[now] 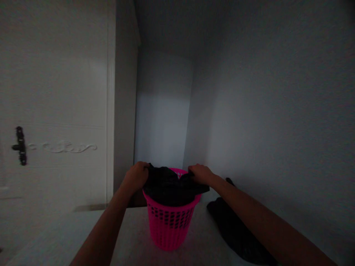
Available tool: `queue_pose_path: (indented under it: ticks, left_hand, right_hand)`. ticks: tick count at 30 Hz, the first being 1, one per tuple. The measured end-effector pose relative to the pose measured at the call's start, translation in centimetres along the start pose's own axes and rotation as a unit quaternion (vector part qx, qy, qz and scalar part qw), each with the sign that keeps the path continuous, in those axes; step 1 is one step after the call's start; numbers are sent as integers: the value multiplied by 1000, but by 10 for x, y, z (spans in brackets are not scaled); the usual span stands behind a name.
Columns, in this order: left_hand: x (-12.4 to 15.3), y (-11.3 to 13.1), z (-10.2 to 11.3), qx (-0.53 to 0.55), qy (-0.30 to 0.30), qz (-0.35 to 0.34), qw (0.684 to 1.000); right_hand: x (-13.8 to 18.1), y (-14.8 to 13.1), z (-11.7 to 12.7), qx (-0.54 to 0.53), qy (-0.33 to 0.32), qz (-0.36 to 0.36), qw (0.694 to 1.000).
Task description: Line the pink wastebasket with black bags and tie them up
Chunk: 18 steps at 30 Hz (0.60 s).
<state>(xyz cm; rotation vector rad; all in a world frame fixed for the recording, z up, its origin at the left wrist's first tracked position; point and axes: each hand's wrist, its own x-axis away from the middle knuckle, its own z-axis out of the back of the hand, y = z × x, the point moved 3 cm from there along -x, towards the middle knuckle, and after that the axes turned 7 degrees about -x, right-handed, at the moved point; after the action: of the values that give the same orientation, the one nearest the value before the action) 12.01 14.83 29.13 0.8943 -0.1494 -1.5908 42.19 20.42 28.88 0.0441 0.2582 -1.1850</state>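
In dim light, a pale wardrobe [66, 88] adjoins grey walls [263, 111]

I find the room dim throughout, its light source out of sight. The palest patch lies on the lower back wall [163, 129]; the right wall [263, 111] darkens toward its upper corner. Deep shadow covers the ceiling [180, 26]. The black plastic bag [169, 186] loses most fold detail, whereas the pink basket [169, 236] keeps strong colour. Grain speckles the white door [63, 88]. The left hand [138, 176] and right hand [201, 173] look soft-edged. Wide-angle distortion stretches the forearms [102, 229] toward the lower edge.
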Motion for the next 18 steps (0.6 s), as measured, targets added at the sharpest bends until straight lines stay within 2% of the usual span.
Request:
queue_pose_path:
  ticks: [4,6,9,10,11,12,14,16,18]
  left_hand:
    - [52,-25,-4,17,92,33,995]
    - [84,-32,-10,128,143,59,980]
    - [130,-43,-31,293,118,104,943]
    - [142,-47,-42,332,90,113,932]
    - [153,-54,-50,353,107,121,922]
    - [160,-61,-58,353,134,119,918]
    - [168,-73,-74,298,183,83,933]
    - [164,-85,-89,242,204,74,946]
    - [153,-92,-99,235,206,77,947]
  right_hand:
    - [19,9,0,-49,26,22,998]
    - [30,16,3,-80,35,34,996]
    - [52,31,2,-209,54,36,976]
    - [60,38,-2,-264,59,25,962]
    - [67,46,-9,-309,63,8,949]
    - [73,53,-17,-335,69,-12,940]
    - [80,66,-37,-346,90,-53,932]
    - [78,73,-58,-371,108,-88,918]
    - [69,75,-77,-419,107,-112,895]
